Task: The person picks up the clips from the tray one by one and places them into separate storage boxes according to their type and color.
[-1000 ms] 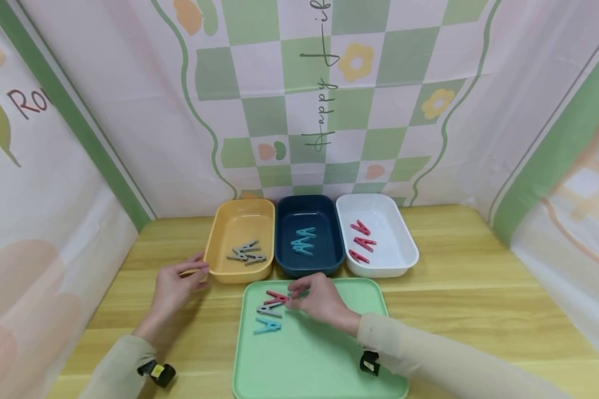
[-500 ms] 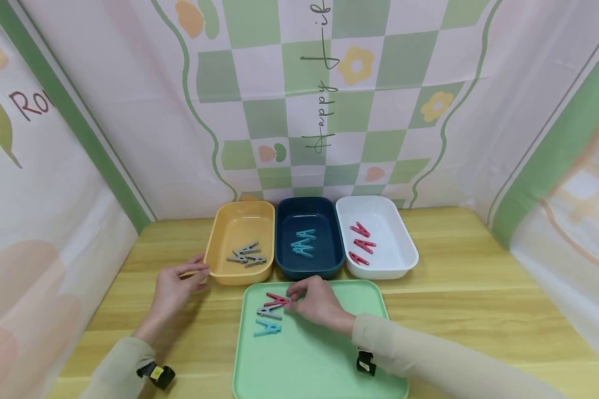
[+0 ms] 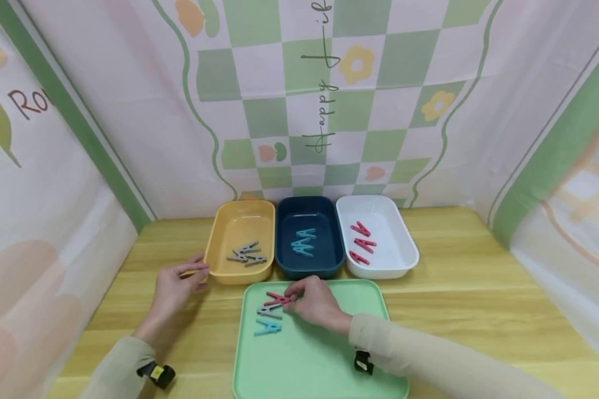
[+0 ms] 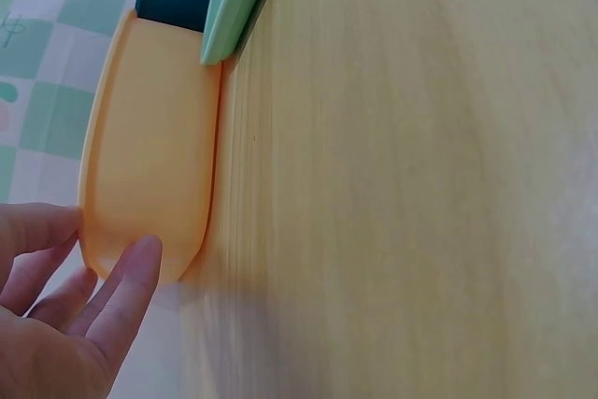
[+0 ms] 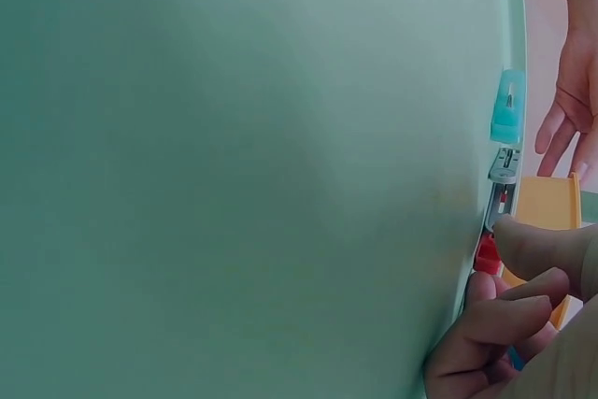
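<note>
Head view: right hand pinches red clothespin.

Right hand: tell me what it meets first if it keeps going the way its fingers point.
The right hand points left across the green tray. Its fingertips are already at the red clothespin, so that comes first; the grey clothespin lies just beyond, though depth is unclear.

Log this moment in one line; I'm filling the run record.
right hand: pinches red clothespin | left hand: touches yellow bin
</note>
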### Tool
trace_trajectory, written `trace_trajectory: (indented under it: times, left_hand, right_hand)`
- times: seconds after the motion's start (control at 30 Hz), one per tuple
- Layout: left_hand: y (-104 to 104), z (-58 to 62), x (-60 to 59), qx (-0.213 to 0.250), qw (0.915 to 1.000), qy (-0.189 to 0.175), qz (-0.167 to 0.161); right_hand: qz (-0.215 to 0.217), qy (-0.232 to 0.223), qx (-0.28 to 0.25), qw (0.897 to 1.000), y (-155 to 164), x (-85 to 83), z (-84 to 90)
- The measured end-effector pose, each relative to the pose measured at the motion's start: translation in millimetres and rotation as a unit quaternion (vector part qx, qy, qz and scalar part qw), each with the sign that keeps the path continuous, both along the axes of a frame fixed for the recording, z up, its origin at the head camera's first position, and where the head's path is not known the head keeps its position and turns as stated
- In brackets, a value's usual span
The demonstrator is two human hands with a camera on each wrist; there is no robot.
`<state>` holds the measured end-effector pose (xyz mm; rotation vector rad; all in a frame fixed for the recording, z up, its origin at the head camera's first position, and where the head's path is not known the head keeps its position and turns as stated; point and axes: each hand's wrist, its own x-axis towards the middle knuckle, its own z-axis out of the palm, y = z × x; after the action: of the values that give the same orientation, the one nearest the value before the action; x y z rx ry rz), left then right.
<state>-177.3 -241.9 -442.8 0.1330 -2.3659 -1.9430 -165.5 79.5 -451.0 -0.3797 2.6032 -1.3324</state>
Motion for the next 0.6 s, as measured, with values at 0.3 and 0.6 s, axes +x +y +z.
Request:
trace_trajectory:
  times: [0.3, 0.6]
  left_hand:
    - [0.1, 0.4, -0.1, -0.001, 1.0000, 0.001, 0.001]
    - [0.6, 0.4, 0.7, -0.003, 1.0000, -0.001, -0.003]
  right_hand:
    - [-0.009, -0.013, -0.004, 1.000, -2.4, -0.6, -0.5]
    - [-0.008, -0.011, -0.012, 1.000, -0.5, 0.6, -3.8]
